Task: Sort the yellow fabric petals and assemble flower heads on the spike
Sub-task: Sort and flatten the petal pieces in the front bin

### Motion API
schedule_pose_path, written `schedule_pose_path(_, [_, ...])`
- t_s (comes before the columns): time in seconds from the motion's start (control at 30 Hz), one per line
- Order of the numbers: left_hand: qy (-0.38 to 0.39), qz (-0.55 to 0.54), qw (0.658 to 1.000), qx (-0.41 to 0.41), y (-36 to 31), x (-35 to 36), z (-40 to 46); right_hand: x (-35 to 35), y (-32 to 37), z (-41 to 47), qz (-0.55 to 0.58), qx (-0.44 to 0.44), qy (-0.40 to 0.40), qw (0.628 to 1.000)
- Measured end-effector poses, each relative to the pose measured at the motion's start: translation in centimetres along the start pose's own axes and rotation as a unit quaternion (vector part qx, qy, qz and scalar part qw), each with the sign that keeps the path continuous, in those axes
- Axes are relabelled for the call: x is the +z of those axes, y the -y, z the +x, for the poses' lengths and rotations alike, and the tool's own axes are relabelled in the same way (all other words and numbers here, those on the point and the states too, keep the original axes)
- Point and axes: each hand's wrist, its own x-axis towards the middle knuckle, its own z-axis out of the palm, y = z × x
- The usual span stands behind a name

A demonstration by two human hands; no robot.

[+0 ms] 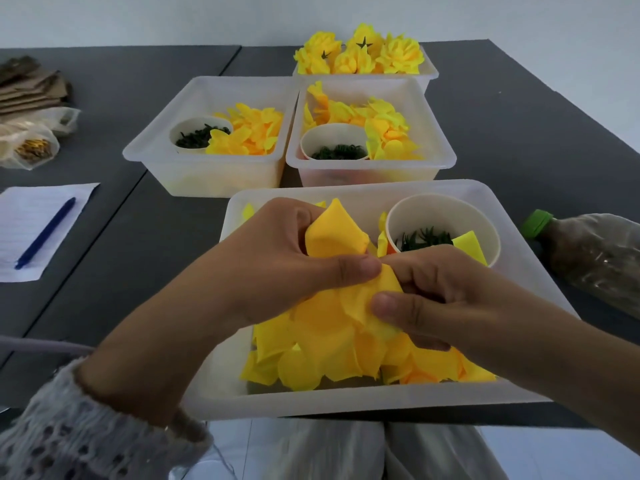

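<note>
Hands over near tray (540,398): left hand (277,268) and right hand (446,303) both pinch yellow petals (332,237); thin fabric may slip or crumple; spike unseen.

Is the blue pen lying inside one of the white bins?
No, the blue pen lies on lined paper on the table, left of the bins.

The spike cannot be made out anywhere. The near tray (353,398) is the landmark: the left hand (277,268) and right hand (446,303) cover its middle and the petals (332,344) beneath. In the paper cup (443,220) at its far right corner, the dark green pieces (424,239) are too small to identify. To its right, a bottle (595,258) is cut by the frame edge. Its front wall hides the near tabletop (519,140) edge.
</note>
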Motion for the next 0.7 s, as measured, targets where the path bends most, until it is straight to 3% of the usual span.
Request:
schedule_pose_path(0.27, [-0.047, 0.026, 0.999, 0.006, 0.5, 0.4, 0.2, 0.1, 0.1, 1.0, -0.008, 0.055, -0.097, 0.994])
schedule_pose_path(0.4, [-0.146, 0.015, 0.987, 0.065, 0.6, 1.3, -0.3, -0.3, 0.3, 1.5, -0.014, 0.071, -0.173, 0.982])
schedule_pose_path(0.47, [-0.174, 0.08, 0.974, 0.124, 0.6, 1.4, -1.2, -0.4, 0.6, 1.7, -0.008, 0.067, -0.196, 0.978])
schedule_pose_path(0.57, [-0.187, 0.22, 0.946, 0.145, 0.7, 1.4, -2.0, -0.4, 0.3, 1.7, -0.026, 0.074, -0.209, 0.975])
schedule_pose_path(0.7, [-0.201, 0.257, 0.932, 0.158, 0.3, 1.0, -2.1, 0.1, 0.0, 1.6, -0.035, 0.069, -0.208, 0.975])
